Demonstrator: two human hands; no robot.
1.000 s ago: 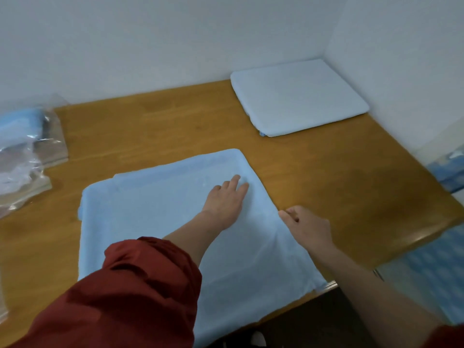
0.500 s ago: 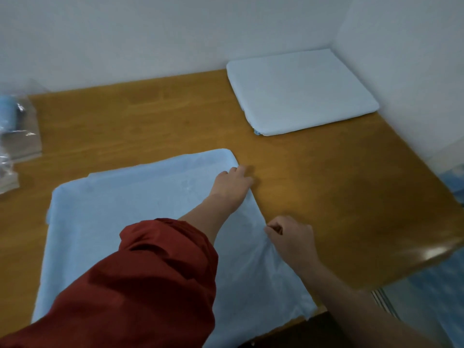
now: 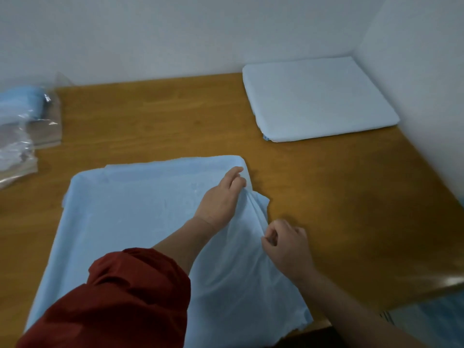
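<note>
Left hand and right hand apparently pinch the blue cloth.

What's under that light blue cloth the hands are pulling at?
The wooden table shows around the light blue cloth, so the cloth lies on it. The left hand and right hand pinch its right edge. Anything else beneath is covered.
</note>
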